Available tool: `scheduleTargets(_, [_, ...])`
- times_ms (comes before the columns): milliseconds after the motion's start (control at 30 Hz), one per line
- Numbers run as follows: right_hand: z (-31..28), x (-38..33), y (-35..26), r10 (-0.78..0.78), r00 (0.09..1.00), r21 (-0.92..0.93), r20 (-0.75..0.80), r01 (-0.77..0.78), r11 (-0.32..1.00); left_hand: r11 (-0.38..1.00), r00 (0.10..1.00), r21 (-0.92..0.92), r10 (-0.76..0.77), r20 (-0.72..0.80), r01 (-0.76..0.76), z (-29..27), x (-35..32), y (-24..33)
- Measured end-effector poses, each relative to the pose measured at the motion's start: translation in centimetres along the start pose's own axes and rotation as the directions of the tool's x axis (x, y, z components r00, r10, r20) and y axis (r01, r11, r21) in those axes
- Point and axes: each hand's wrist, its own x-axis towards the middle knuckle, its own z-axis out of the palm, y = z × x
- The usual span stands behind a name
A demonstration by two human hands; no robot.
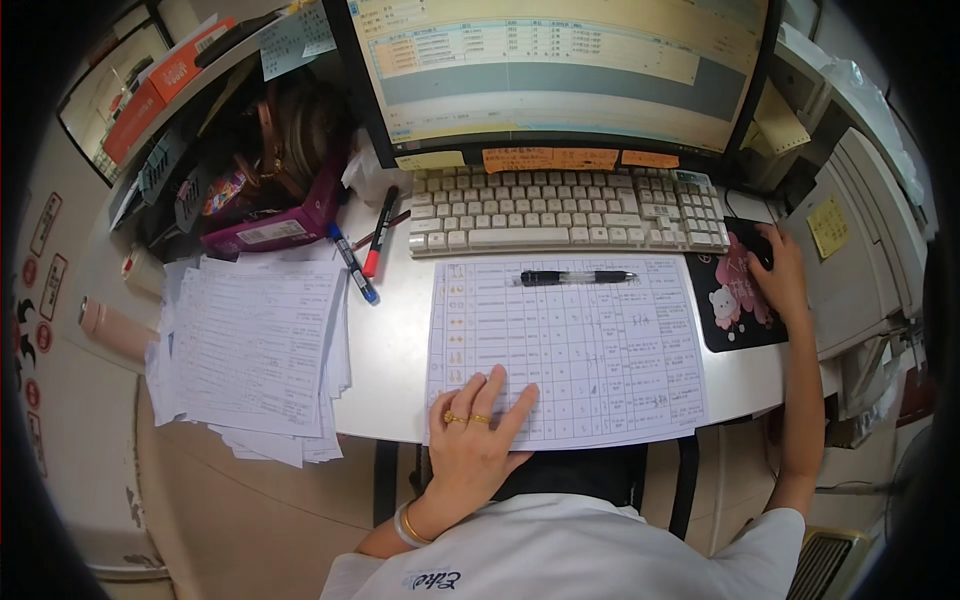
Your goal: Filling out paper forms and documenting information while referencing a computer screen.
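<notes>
My left hand (472,437), with rings on its fingers, lies open and spread on the lower left edge of a printed table sheet (560,350). The sheet has small pictures down its left column and some handwriting. A black pen (575,278) rests across the sheet's top. Out to the right, my right hand (785,275) curls over a dark computer mouse, mostly hidden under it, on a black mouse pad (735,300) with a pink and white cartoon print. A beige keyboard (560,220) sits just beyond the sheet.
A monitor (550,80) with a table on screen stands behind the keyboard. Loose stacked papers (255,345) overhang the desk's front edge at left. Near them lie a blue marker (352,262) and a red-capped marker (381,232). A large pale machine (860,240) stands at right.
</notes>
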Motion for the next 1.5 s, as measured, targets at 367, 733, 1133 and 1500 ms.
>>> scheduleTargets(367, [2.4, -1.7, 1.8, -0.028, 0.988, 0.138, -0.149, 0.048, 0.989, 1.0, 1.0, 0.001, -0.009, 0.016, 0.009, -0.1, 0.0, 0.0])
scheduleTargets(733, [2.5, -1.8, 1.8, -0.011, 0.988, 0.099, -0.155, 0.026, 0.995, 1.0, 1.0, 0.012, -0.015, 0.007, 0.015, 0.1, -0.1, 0.1])
scheduleTargets(1133, [2.6, -1.8, 2.1, -0.021, 0.987, 0.107, -0.157, 0.038, 0.994, 1.0, 1.0, 0.009, -0.011, 0.017, 0.011, 0.0, -0.1, 0.1])
scheduleTargets(1500, [1.4, -1.5, 0.9, -0.13, 0.957, -0.117, -0.259, 0.102, 0.988, 1.0, 0.999, 0.005, -0.012, 0.031, 0.012, -0.1, 0.3, 0.1])
